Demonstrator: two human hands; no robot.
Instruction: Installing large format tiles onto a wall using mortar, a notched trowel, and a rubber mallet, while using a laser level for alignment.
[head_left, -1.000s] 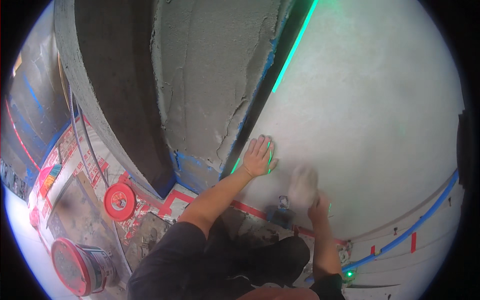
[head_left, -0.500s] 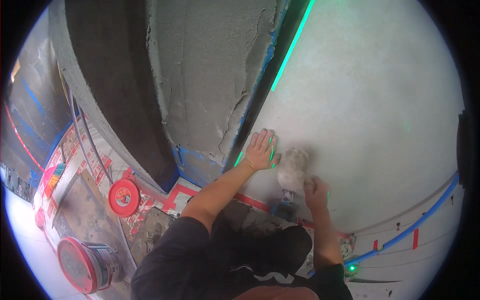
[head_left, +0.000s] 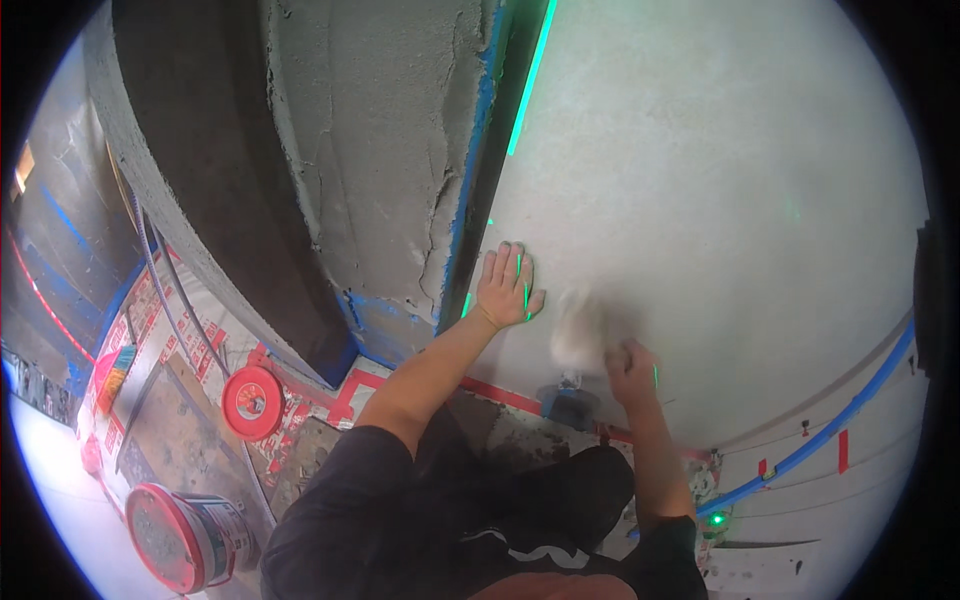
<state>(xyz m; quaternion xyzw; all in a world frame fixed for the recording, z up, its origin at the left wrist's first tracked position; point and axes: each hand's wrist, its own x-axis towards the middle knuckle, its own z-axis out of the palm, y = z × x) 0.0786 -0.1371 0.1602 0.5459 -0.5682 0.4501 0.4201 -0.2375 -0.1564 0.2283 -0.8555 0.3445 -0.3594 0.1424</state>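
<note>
My left hand lies flat with fingers outstretched on a large pale grey slab, close to its left edge. A green laser line crosses its fingers. My right hand is closed around the handle of what looks like a whitish rubber mallet. The mallet's thick, rounded head is smeared by motion in front of the slab, between my two hands. Whether it touches the slab I cannot tell. The handle is mostly hidden by my fingers.
Left of the slab stands a grey mortar-coated wall with blue edges. A red round lid and a red-rimmed bucket are at lower left. A dark round fixture sits below the slab. A green light glows at lower right.
The view has shifted, so the wall and slab edge sit further left. The mallet head was sharper before and is now blurred. My left hand stays flat on the slab.
</note>
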